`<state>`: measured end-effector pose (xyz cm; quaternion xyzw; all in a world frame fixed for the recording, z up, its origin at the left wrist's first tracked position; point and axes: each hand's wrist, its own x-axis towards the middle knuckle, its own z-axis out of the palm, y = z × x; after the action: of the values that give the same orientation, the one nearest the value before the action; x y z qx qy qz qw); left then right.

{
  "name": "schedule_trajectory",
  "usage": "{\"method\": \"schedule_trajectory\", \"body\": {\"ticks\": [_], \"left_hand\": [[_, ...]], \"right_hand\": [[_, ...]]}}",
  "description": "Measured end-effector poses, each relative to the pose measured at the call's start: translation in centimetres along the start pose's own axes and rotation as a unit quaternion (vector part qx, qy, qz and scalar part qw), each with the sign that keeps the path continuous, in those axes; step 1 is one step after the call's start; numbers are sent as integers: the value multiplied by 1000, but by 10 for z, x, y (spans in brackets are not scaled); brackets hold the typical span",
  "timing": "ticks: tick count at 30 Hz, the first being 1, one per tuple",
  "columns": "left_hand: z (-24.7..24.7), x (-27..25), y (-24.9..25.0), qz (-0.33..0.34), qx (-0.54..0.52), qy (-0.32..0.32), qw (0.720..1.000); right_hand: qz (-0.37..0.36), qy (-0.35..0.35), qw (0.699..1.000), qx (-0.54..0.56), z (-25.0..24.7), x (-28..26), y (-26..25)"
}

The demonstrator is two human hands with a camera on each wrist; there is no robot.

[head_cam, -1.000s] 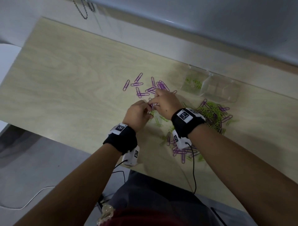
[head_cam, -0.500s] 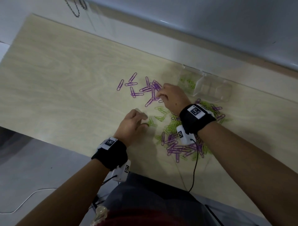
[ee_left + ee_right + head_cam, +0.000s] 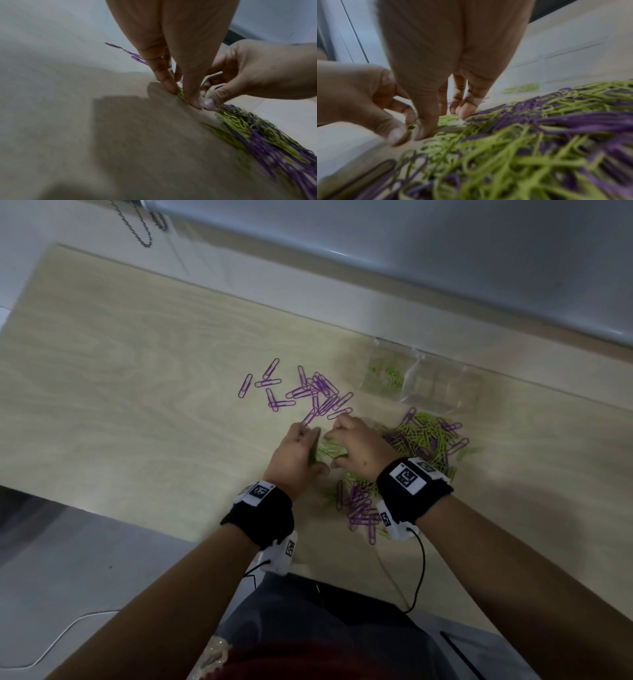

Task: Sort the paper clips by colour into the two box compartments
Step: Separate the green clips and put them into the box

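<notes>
On the table (image 3: 137, 392), the clear box (image 3: 442, 398) already holds green clips in its left compartment; the mixed heap (image 3: 421, 440) lies just before it. My left hand (image 3: 294, 455) and right hand (image 3: 356, 448) meet fingertips-down, pinching a small green clips bunch (image 3: 330, 450). I'd gather only greens, lift cleanly, leaving the purple clips (image 3: 308, 392) apart.

left hand (image 3: 297, 455), right hand (image 3: 356, 448): together over green clips (image 3: 329, 450) | purple clips (image 3: 317, 395) beyond | box (image 3: 421, 378) far right

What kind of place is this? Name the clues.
Probably an office or study desk: a pale wood-grain tabletop against a wall, coloured paper clips in a heap, and a clear two-compartment box for stationery.
</notes>
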<state>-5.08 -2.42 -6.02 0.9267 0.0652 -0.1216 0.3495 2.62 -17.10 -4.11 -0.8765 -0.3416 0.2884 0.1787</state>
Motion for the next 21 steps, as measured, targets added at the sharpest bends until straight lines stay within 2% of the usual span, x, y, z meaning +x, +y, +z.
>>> {"method": "schedule_trajectory", "body": {"ticks": [3,8,11,14,17,19,21], "left_hand": [[-4,9,-4,42,12,-6,999],[-8,13,-1,110,49,-29,992],[-7,15,2,153,104,-42,982],[-4,16,5,179,180,-60,965],[2,20,4,179,235,-80,952],[6,22,4,174,265,-101,943],[6,24,8,164,272,-119,941]], "right_hand": [[-9,5,1000,-11,2,-3,1],[-41,-2,995,-87,8,-7,-1],[-37,1,992,-122,12,-10,0],[-21,13,995,-102,5,-14,5],[15,57,998,-3,-16,-20,12],[58,116,989,64,-40,-23,17],[85,192,974,81,-69,-19,24]]}}
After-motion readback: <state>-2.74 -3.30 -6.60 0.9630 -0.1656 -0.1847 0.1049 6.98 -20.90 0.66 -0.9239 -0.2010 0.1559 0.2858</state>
